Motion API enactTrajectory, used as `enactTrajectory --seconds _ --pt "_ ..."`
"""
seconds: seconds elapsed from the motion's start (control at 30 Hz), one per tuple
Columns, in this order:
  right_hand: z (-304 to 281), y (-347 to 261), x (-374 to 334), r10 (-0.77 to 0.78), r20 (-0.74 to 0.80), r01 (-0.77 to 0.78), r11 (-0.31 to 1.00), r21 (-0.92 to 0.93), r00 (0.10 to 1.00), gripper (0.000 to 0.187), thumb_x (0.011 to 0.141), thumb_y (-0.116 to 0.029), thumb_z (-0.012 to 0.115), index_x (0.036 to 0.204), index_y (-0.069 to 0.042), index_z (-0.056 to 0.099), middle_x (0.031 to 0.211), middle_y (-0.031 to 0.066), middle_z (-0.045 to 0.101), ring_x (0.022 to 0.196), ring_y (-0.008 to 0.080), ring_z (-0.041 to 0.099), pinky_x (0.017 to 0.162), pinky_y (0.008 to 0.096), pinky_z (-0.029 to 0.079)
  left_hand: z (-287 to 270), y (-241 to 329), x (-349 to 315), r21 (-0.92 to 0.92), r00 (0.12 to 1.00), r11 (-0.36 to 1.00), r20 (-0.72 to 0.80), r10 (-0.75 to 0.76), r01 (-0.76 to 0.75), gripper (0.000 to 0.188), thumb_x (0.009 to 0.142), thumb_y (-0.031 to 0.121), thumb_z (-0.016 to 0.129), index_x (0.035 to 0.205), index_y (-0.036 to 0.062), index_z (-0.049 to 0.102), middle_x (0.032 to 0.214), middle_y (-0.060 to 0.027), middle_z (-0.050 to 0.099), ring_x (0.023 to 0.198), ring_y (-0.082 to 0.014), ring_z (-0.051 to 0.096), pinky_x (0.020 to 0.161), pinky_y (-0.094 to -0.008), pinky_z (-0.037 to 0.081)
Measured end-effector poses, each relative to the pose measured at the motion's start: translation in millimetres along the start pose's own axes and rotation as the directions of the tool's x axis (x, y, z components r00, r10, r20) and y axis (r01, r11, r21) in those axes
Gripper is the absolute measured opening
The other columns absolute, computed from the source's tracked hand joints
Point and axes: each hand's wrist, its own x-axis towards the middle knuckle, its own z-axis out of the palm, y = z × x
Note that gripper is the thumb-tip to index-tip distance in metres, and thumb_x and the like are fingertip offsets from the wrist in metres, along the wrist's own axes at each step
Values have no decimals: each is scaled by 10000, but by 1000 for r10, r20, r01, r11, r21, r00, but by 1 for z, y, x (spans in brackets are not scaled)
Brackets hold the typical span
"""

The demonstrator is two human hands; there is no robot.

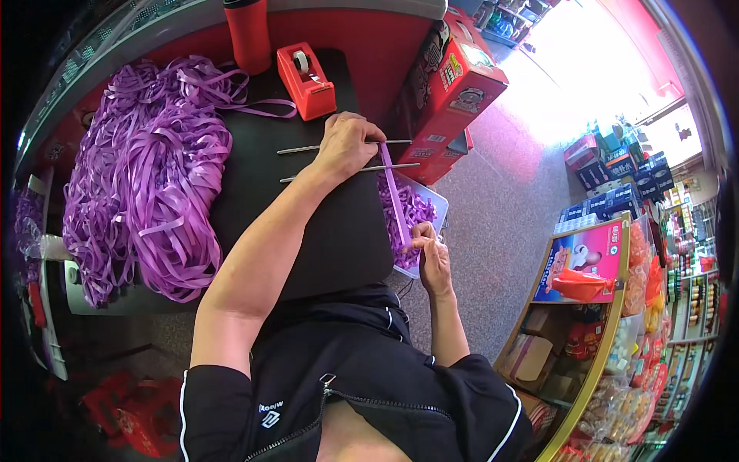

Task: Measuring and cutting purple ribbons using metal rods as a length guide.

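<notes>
A strip of purple ribbon (pixel 396 199) stretches between my two hands, across the ends of two thin metal rods (pixel 362 171) that jut over the right edge of the black table. My left hand (pixel 348 145) is closed over the upper rod, its fingertips at the strip's far end; the exact hold is partly hidden. Nearer to me, my right hand (pixel 433 260) pinches the near end. Below the strip, a pale plastic bin (pixel 440 206) holds many short purple pieces (pixel 416 202). A big tangled heap of purple ribbon (pixel 173 177) lies left of my left arm.
On the black table (pixel 323 239), a red tape dispenser (pixel 306 81) and a red cup (pixel 248 35) stand at the back. Red cartons (pixel 450 85) are stacked at its right. Farther right are a wooden display shelf (pixel 581 377) and piled boxes (pixel 616 169).
</notes>
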Motion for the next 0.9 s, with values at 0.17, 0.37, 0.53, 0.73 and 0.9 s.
enactTrajectory --seconds 0.17,0.37,0.53,0.73,0.9 --pt "5 -4 1 55 -39 -46 979 196 998 487 970 -422 460 813 -25 693 929 54 484 925 174 443 867 313 341 2 -4 -1 -14 1000 1000 12 -1 2 219 709 99 640 904 102 741 912 -92 674 1131 -275 513 1002 -388 358" --pt "4 -39 47 -192 -79 204 958 203 978 522 932 -474 511 741 -21 684 907 72 469 872 177 443 736 288 408 6 -9 -1 3 999 999 -34 37 -37 199 700 103 644 872 104 743 873 -66 687 1077 -258 541 1015 -401 332" --pt "5 -73 131 -378 142 373 926 59 915 601 950 -507 443 810 19 698 878 56 467 849 161 440 750 298 388 8 -10 1 22 993 997 -97 72 -70 185 688 113 656 849 115 747 828 -47 694 1038 -245 558 1012 -412 327" --pt "11 -70 239 -303 323 368 916 -160 896 603 1011 -445 321 984 20 706 906 40 491 911 159 455 874 306 352 4 -12 3 -34 998 999 -48 27 -29 345 693 88 648 1034 45 618 847 -59 704 1033 -254 559 1013 -404 310" --pt "1 0 275 -11 359 73 984 -160 933 608 1023 -431 303 1059 52 670 937 30 553 963 144 508 942 306 352 4 -3 6 -43 999 999 -43 -25 23 424 687 65 648 1077 25 486 849 -77 708 1017 -266 564 1012 -414 303"
